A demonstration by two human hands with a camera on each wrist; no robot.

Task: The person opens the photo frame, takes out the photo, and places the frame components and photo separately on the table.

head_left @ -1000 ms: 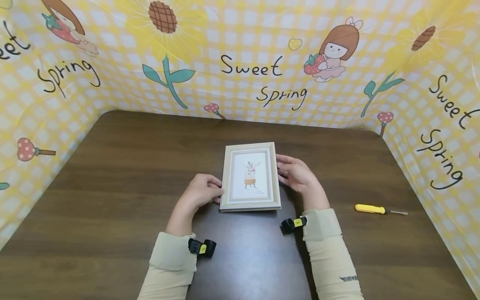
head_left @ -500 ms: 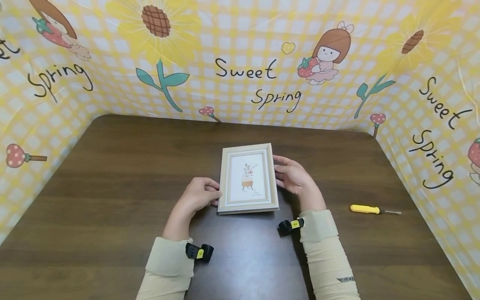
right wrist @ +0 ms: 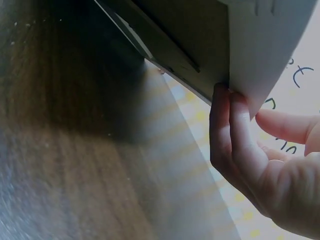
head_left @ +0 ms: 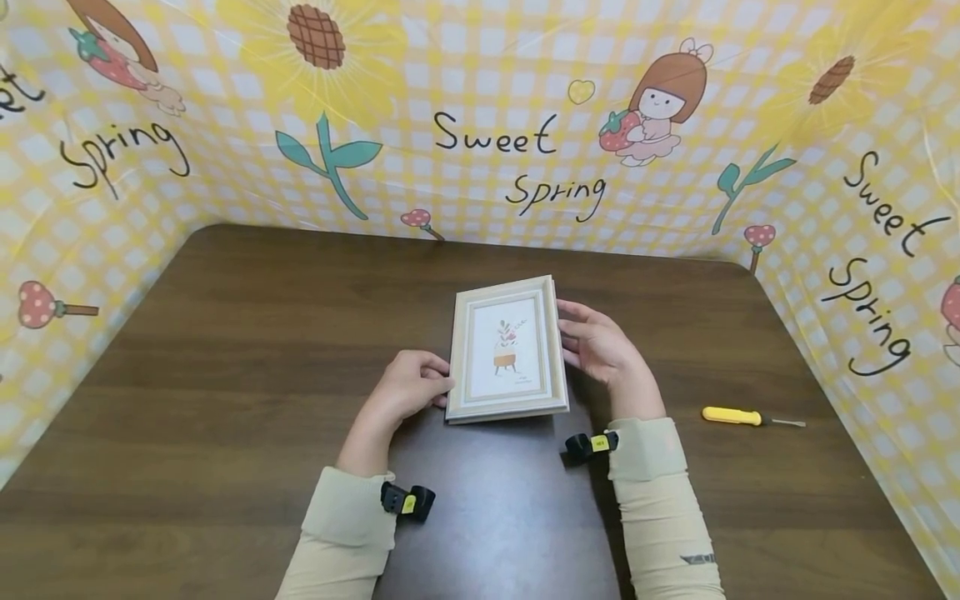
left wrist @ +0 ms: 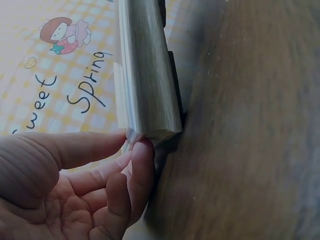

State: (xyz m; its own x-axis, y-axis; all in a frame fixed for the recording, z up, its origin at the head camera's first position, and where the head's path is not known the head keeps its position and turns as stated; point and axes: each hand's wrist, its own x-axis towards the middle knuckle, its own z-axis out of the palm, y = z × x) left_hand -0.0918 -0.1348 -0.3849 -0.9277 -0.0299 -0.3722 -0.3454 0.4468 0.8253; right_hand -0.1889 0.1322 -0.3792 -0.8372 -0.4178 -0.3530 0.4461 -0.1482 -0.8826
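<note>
You are holding a pale picture frame in front of you, near the middle of the dark wooden counter, with its plant print facing up toward you. Your left hand is gripping it at the lower left, and the left wrist view is showing the thumb and index finger pinching a corner while the other fingers are curling beneath. Your right hand is grasping the opposite edge, its thumb pressing at the rim and two fingers reaching onto the dark back panel. The frame is tilting, its right side standing higher than its left; whether the lower edge is touching the counter, you cannot tell from these views. Off to your right, well apart from both hands, a yellow-handled screwdriver is lying with its metal tip pointing right. Both your cream sleeves are bunching near the wrists, each with a small black camera sitting beside its cuff. Around the counter, a yellow checked cloth is showing sunflowers and "Sweet Spring" lettering.
</note>
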